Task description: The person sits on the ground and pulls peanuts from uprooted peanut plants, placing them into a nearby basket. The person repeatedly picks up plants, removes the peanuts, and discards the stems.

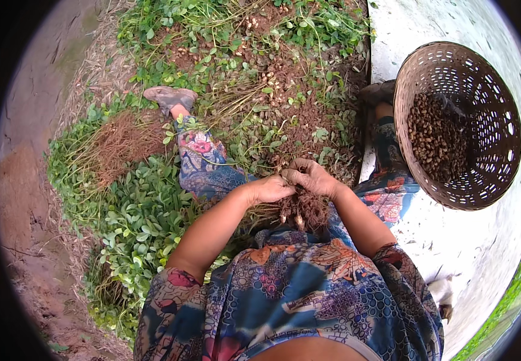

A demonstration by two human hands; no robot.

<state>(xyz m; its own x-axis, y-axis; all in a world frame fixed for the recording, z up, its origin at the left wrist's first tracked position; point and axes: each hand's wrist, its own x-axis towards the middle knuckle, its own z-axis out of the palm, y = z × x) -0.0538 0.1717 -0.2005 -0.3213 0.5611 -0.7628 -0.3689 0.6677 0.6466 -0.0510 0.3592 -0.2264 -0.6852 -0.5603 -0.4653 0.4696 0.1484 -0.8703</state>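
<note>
My left hand (271,188) and my right hand (312,178) meet above my lap, fingertips touching. Both are closed on a pulled-up peanut plant, whose brown root clump (312,210) hangs beneath the fingers. A few pale peanut pods (299,221) dangle from these roots. The plant's stems (262,213) run out to the left under my left forearm. What exactly lies between the fingertips is hidden by the fingers.
A woven basket (463,189) with a heap of peanuts (434,140) stands on the pale concrete (427,234) at right. Piled peanut plants (138,221) lie to the left. More plants with pods (269,81) cover the soil ahead. An animal (443,293), partly hidden, is at lower right.
</note>
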